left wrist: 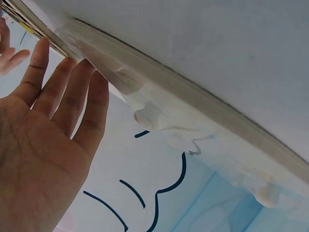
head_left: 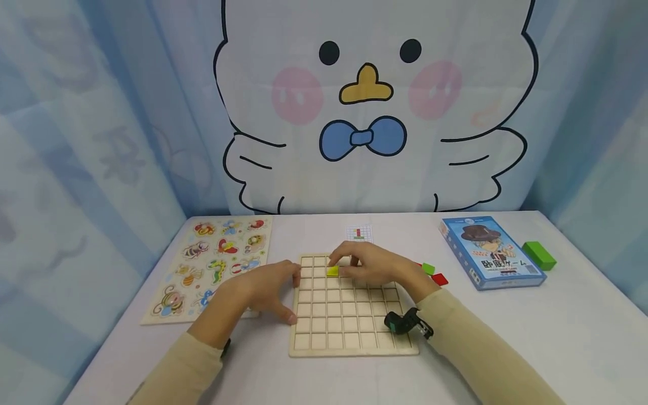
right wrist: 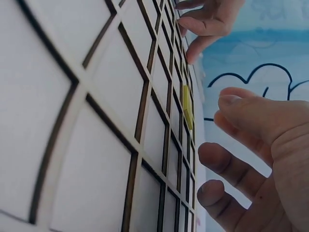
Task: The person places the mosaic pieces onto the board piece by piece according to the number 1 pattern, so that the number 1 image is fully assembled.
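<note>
A wooden grid board (head_left: 319, 341) lies flat on the table, with one yellow tile (head_left: 332, 271) in a cell near its back left; the same yellow tile (right wrist: 187, 107) shows in the right wrist view. My right hand (head_left: 372, 263) is just above the tile's right side. Its fingers (right wrist: 212, 157) are loosely bent and apart from the tile, and nothing shows between them. Along the board's left edge rests my left hand (head_left: 268, 289), thumb and fingers spread. Its fingers (left wrist: 72, 99) look nearly straight in the left wrist view.
To the left lies a wooden picture board (head_left: 220, 247) with cartoon animals. A small pattern card (head_left: 359, 233) is behind the grid. On the right are red tiles (head_left: 440, 279), a green tile (head_left: 428, 269), a blue game box (head_left: 493, 253) and a green block (head_left: 539, 256).
</note>
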